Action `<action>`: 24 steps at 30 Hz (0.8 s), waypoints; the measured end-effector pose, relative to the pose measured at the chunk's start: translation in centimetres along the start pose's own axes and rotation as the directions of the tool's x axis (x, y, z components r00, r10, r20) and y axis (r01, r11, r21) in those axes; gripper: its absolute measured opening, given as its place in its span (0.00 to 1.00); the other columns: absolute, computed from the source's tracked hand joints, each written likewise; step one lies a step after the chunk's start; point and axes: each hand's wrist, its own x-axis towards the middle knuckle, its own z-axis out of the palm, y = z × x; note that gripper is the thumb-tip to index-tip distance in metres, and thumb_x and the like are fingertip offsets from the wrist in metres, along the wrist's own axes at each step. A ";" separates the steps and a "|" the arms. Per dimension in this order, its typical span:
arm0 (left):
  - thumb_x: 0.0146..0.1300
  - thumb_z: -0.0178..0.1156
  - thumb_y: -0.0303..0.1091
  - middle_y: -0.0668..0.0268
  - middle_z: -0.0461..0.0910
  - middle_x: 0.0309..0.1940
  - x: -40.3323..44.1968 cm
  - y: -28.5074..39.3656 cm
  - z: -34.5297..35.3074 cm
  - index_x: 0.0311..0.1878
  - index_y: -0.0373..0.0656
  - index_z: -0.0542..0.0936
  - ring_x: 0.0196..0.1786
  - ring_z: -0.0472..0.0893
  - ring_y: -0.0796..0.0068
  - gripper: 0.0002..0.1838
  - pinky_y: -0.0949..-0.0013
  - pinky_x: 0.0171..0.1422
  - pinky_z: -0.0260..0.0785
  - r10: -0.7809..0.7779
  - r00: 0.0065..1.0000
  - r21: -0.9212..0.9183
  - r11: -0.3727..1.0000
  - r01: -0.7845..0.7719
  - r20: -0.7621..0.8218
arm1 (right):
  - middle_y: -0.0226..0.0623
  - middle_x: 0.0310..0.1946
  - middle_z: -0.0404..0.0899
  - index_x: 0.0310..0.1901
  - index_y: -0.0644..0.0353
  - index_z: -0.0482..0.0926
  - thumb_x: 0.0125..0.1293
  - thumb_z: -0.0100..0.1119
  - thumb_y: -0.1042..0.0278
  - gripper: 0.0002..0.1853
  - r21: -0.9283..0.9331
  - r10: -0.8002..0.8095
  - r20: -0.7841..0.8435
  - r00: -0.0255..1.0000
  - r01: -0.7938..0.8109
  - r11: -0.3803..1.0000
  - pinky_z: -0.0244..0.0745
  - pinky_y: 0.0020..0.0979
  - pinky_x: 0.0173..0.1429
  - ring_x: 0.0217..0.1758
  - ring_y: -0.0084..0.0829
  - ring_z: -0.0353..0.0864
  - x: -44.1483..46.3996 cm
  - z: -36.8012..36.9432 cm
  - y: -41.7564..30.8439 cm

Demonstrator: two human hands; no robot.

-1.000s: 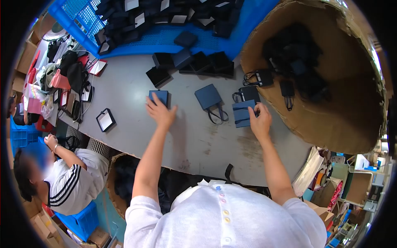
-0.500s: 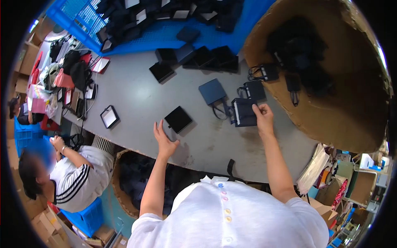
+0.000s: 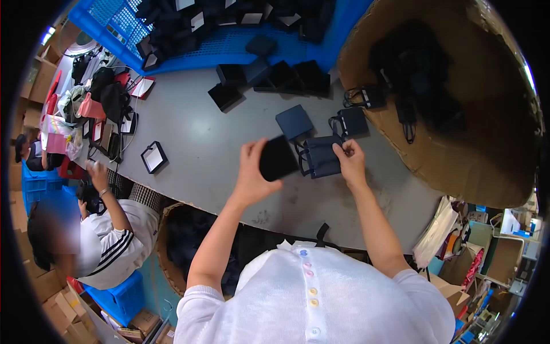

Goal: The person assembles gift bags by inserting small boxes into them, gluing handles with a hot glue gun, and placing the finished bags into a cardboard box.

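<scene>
Fingers and thumb of my left hand [image 3: 252, 175] grip a black box [image 3: 278, 159] by its left side, its dark face up. My right hand [image 3: 350, 163] pinches the right edge of a small dark navy bag [image 3: 322, 156], whose handles point left toward the box. Just above the bag lies a blue box or bag [image 3: 294, 121] on the grey table [image 3: 189, 114]. A dark bag with loop handles [image 3: 352, 121] lies above my right hand.
A blue crate [image 3: 229, 47] full of dark boxes stands at the back, with open black boxes [image 3: 283, 75] before it. A large cardboard container [image 3: 487, 155] is at the right. An open box [image 3: 154, 157] lies left. Another person [image 3: 117, 241] sits at lower left.
My left hand has taken hold of the black box and moved it right, beside the bag. The bag in my right hand has shifted left and turned. The other person's hand has risen.
</scene>
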 end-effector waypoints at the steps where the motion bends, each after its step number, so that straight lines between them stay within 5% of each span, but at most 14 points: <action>1: 0.32 0.70 0.30 0.51 0.59 0.56 0.1 0.7 0.3 0.65 0.42 0.63 0.60 0.62 0.49 0.49 0.54 0.65 0.61 0.022 0.998 -0.015 1.000 -0.022 0.063 | 0.19 0.22 0.62 0.25 0.57 0.66 0.58 0.67 0.69 0.16 0.003 0.002 0.031 1.000 -0.002 1.000 0.56 0.19 0.30 0.26 0.13 0.58 0.1 0.5 -0.5; 10: 0.32 0.72 0.32 0.50 0.56 0.60 -0.8 0.7 2.1 0.67 0.47 0.61 0.63 0.59 0.48 0.51 0.53 0.66 0.60 -0.166 0.959 0.086 0.985 0.150 0.231 | 0.24 0.21 0.62 0.26 0.58 0.65 0.59 0.64 0.69 0.15 0.024 -0.041 0.085 0.996 0.039 0.999 0.61 0.22 0.31 0.26 0.17 0.60 -1.7 3.0 -0.6; 12: 0.40 0.71 0.33 0.51 0.56 0.64 -1.5 1.0 2.6 0.66 0.45 0.65 0.65 0.60 0.52 0.44 0.55 0.67 0.59 0.022 0.999 -0.340 0.940 -0.008 0.036 | 0.27 0.23 0.64 0.30 0.59 0.64 0.61 0.61 0.67 0.13 -0.035 -0.017 0.166 0.986 0.023 0.999 0.64 0.25 0.34 0.27 0.21 0.63 -4.4 4.6 -0.3; 15: 0.50 0.67 0.32 0.53 0.63 0.62 -3.7 -1.9 4.1 0.62 0.43 0.69 0.64 0.65 0.57 0.34 0.60 0.67 0.59 -0.124 0.980 -0.240 0.967 0.085 -0.154 | 0.36 0.32 0.68 0.38 0.60 0.64 0.64 0.56 0.65 0.12 0.047 -0.227 0.185 0.956 0.223 0.974 0.68 0.32 0.43 0.37 0.29 0.69 -8.6 9.0 0.3; 17: 0.56 0.63 0.30 0.55 0.71 0.55 -6.8 -2.9 0.5 0.58 0.41 0.74 0.59 0.70 0.59 0.24 0.64 0.66 0.60 -0.356 0.931 -0.361 0.882 0.304 -0.085 | 0.44 0.39 0.68 0.42 0.59 0.66 0.64 0.56 0.64 0.12 0.090 -0.104 0.657 0.746 0.059 0.994 0.66 0.34 0.52 0.46 0.35 0.70 -7.9 8.5 -1.8; 18: 0.55 0.64 0.30 0.56 0.73 0.53 -8.2 -3.3 -2.9 0.57 0.42 0.75 0.57 0.72 0.61 0.23 0.66 0.65 0.61 -0.335 0.941 -0.208 0.918 0.339 0.058 | 0.47 0.49 0.67 0.46 0.60 0.67 0.63 0.56 0.65 0.13 0.033 0.033 0.816 0.577 -0.102 0.994 0.64 0.37 0.59 0.56 0.43 0.68 -6.3 7.9 -3.2; 19: 0.53 0.66 0.34 0.54 0.71 0.55 -9.8 -3.5 -6.7 0.55 0.43 0.77 0.59 0.70 0.57 0.24 0.63 0.65 0.62 -0.317 0.901 -0.021 0.941 0.338 0.297 | 0.48 0.54 0.65 0.50 0.57 0.68 0.61 0.57 0.67 0.16 -0.089 -0.172 0.713 0.680 0.331 0.939 0.62 0.41 0.61 0.59 0.48 0.66 -3.9 7.6 -1.6; 20: 0.52 0.67 0.36 0.54 0.70 0.56 -11.8 -3.9 -9.3 0.55 0.43 0.77 0.61 0.68 0.55 0.26 0.61 0.65 0.62 -0.359 0.856 0.201 0.932 0.303 0.371 | 0.49 0.59 0.62 0.54 0.55 0.68 0.59 0.58 0.69 0.20 -0.271 -0.406 0.621 0.670 0.669 0.692 0.61 0.45 0.64 0.62 0.52 0.64 -1.1 7.5 0.4; 21: 0.50 0.69 0.38 0.53 0.70 0.58 -13.5 -3.9 -10.8 0.55 0.43 0.76 0.62 0.66 0.52 0.27 0.59 0.65 0.62 -0.413 0.806 0.409 0.882 0.236 0.425 | 0.48 0.63 0.57 0.59 0.50 0.66 0.56 0.59 0.70 0.27 -0.452 -0.347 0.667 0.659 0.728 0.515 0.59 0.49 0.65 0.65 0.55 0.60 2.0 7.7 1.1; 22: 0.49 0.69 0.39 0.53 0.69 0.58 -14.0 -3.3 -10.7 0.55 0.43 0.76 0.63 0.65 0.50 0.28 0.57 0.65 0.62 -0.456 0.823 0.518 0.820 0.242 0.338 | 0.48 0.68 0.52 0.64 0.44 0.64 0.54 0.60 0.72 0.34 -0.594 -0.276 0.695 0.664 0.747 0.299 0.58 0.53 0.66 0.67 0.59 0.56 4.6 7.9 1.4; 23: 0.48 0.70 0.40 0.52 0.68 0.59 -14.0 -2.6 -10.2 0.56 0.43 0.76 0.63 0.63 0.48 0.29 0.55 0.66 0.62 -0.479 0.844 0.618 0.746 0.247 0.241 | 0.48 0.68 0.52 0.64 0.44 0.64 0.54 0.60 0.72 0.34 -0.604 -0.293 0.677 0.675 0.737 0.303 0.58 0.53 0.66 0.67 0.59 0.56 6.5 8.4 1.5; 24: 0.49 0.69 0.38 0.50 0.68 0.59 -14.1 -3.8 -9.2 0.57 0.42 0.75 0.63 0.64 0.47 0.30 0.55 0.66 0.62 -0.433 0.884 0.574 0.775 0.265 0.175 | 0.48 0.69 0.49 0.66 0.39 0.60 0.52 0.61 0.71 0.38 -0.635 -0.132 0.730 0.670 0.737 0.231 0.56 0.54 0.67 0.68 0.60 0.53 8.2 9.2 1.4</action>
